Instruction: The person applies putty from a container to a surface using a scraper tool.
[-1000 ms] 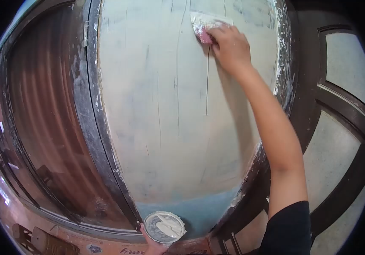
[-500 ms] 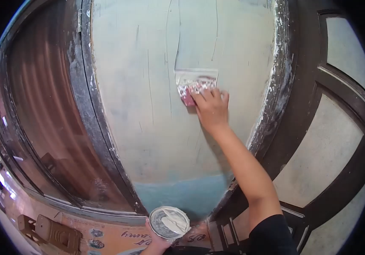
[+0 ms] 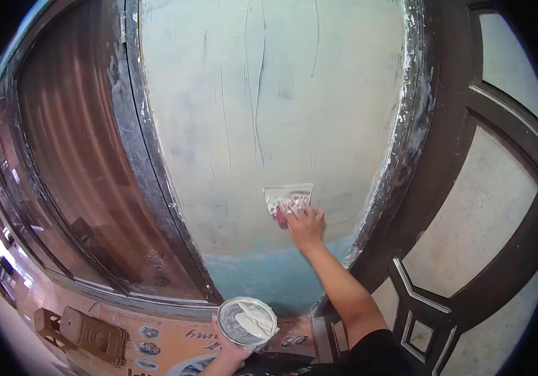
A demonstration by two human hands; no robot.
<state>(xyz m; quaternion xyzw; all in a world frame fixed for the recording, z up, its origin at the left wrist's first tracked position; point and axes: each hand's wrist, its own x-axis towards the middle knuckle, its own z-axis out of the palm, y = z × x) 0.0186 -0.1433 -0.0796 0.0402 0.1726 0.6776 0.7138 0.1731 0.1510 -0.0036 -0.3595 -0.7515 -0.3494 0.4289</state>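
Note:
My right hand point(image 3: 307, 228) grips a wide putty scraper point(image 3: 289, 198) with a reddish, putty-smeared body. Its pale straight edge lies against the wall panel point(image 3: 200, 144), which is coated whitish above and bare blue near the bottom. Thin vertical ridges run down the coating above the scraper. Low in front of me, my left hand point(image 3: 230, 348) holds a round tub point(image 3: 224, 321) from its left side and underneath. Inside the tub sits thick white putty point(image 3: 255, 318).
Dark, paint-flecked frames point(image 3: 132, 119) border the panel. To the left is a glass window with a brown curtain point(image 3: 71, 131); to the right, a dark panelled door point(image 3: 454, 250). Brown plastic stools point(image 3: 90, 335) stand lower left, beside an orange printed banner point(image 3: 162, 326).
My right hand has drawn the scraper down the panel, from mid-height to just above the blue area, extending a ridge behind it. The tub stays at nearly the same place.

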